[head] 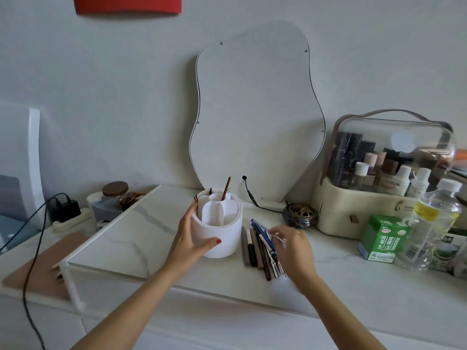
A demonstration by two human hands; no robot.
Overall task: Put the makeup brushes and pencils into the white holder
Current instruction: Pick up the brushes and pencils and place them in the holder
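— Two hands, and where's the holder?
— Centre of the frame, lower middle: the white holder stands upright on the marble top. The left hand wraps its left wall, thumb across the front.
— Anything in it?
— A brown-handled brush stands in a back compartment, with a dark spoolie tip just left of it.
— And the rest?
— The pile of brushes and pencils lies flat just right of the holder. The right hand rests over the pile's right edge, fingers curled and blurred; I cannot tell if it grips anything.
— Around that?
— A wavy mirror leans behind, upper centre. A brass incense burner sits right of the pile, then a green carton, a clear bottle and a cosmetics case at far right.
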